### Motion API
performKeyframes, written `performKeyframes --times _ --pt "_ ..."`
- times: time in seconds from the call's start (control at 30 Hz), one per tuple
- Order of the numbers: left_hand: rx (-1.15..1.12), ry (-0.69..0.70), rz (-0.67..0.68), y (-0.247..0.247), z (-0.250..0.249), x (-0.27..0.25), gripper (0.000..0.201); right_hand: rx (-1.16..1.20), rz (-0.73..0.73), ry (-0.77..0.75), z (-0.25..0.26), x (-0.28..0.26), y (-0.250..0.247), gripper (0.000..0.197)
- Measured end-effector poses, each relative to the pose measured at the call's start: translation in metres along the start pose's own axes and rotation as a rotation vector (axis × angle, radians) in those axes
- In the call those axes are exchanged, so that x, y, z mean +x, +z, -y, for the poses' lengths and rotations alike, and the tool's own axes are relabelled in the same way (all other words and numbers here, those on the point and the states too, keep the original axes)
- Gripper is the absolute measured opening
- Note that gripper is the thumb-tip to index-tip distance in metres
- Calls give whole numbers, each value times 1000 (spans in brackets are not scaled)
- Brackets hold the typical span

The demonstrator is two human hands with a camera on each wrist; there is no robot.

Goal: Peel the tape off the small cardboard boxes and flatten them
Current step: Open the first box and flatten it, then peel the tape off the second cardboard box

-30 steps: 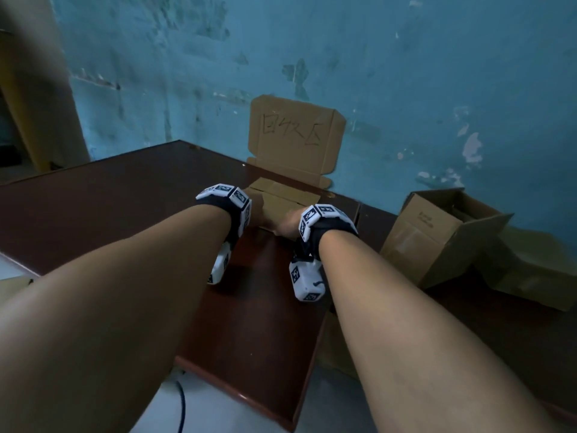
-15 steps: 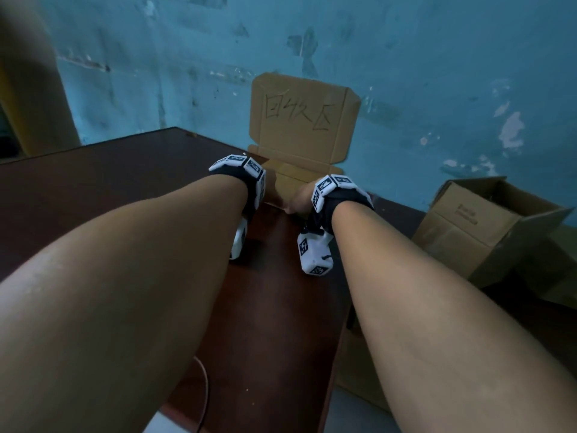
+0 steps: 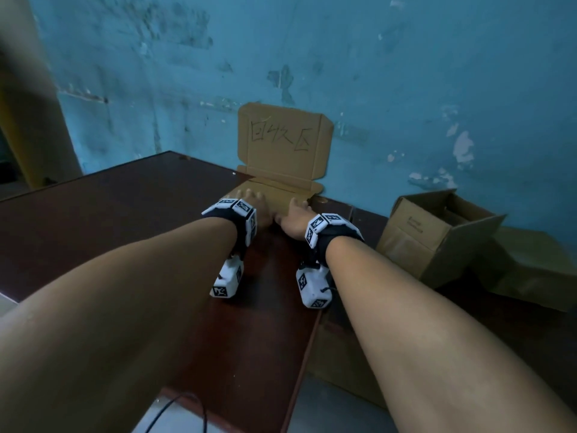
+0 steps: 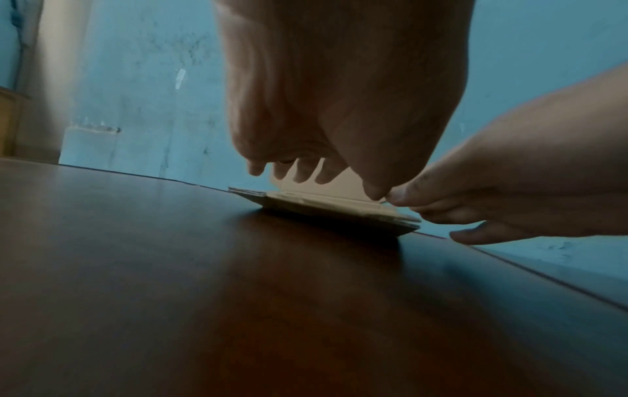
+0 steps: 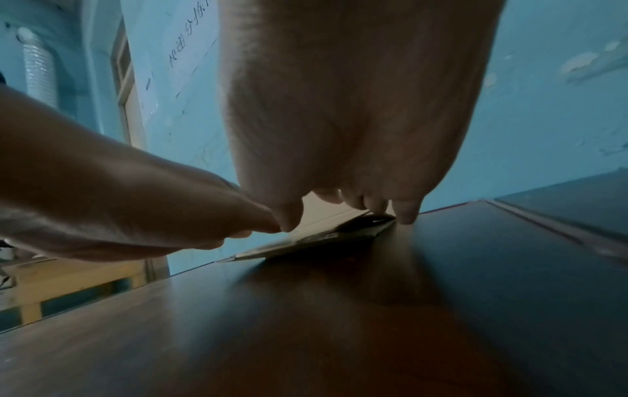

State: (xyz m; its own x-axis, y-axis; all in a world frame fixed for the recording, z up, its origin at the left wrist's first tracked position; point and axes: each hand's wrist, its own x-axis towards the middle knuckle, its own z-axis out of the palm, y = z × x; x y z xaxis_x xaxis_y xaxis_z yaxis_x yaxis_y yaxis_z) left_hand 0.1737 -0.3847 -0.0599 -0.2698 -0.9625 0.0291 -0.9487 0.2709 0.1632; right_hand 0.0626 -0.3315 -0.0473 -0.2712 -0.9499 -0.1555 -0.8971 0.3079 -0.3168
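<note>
the dark brown table [image 3: 125,220] runs from the left edge up to the blue wall [image 3: 406,73]. near its far edge lies the flattened box [image 3: 281,198], low and nearly level on the wood, its stacked layers showing in the left wrist view [image 4: 326,212]. the left hand [image 3: 254,206] lies palm down on the left part of it, fingers stretched forward and slightly apart, the tips hanging just over the cardboard in the wrist view. just beside it the right hand [image 3: 295,215] rests on the right part, fingers straight and close together, its little finger reaching down at the cardboard's right edge by the tabletop [image 5: 406,212]; the two thumbs meet in the middle. behind them a cardboard sign [image 3: 281,142] (with handwritten characters) stands upright against the wall. further right an open box [image 3: 437,235] sits tilted, well apart from the hands.
</note>
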Motion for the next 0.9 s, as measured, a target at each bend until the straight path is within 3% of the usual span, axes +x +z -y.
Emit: performKeyframes --times 0.27,0.47,0.6,0.67,0.77,0.9 --pt "-89 69 -20 -32 -22 -45 62 22 -45 -38 -14 -66 -42 54" --pt "-161 84 -32 -55 -47 -95 73 -36 -120 -67 -27 -113 -79 65" --pt "-225 144 -49 -63 -73 -115 81 -33 -202 -100 -48 -147 -111 57" --pt "-264 182 -11 -63 -86 -118 92 -27 -248 -91 -63 -163 -127 53" --pt "-356 212 25 -60 -108 -123 126 4 -329 -69 -88 -186 -146 56" --pt "-403 232 90 -48 -145 -134 145 75 -459 -24 -130 -212 -157 57"
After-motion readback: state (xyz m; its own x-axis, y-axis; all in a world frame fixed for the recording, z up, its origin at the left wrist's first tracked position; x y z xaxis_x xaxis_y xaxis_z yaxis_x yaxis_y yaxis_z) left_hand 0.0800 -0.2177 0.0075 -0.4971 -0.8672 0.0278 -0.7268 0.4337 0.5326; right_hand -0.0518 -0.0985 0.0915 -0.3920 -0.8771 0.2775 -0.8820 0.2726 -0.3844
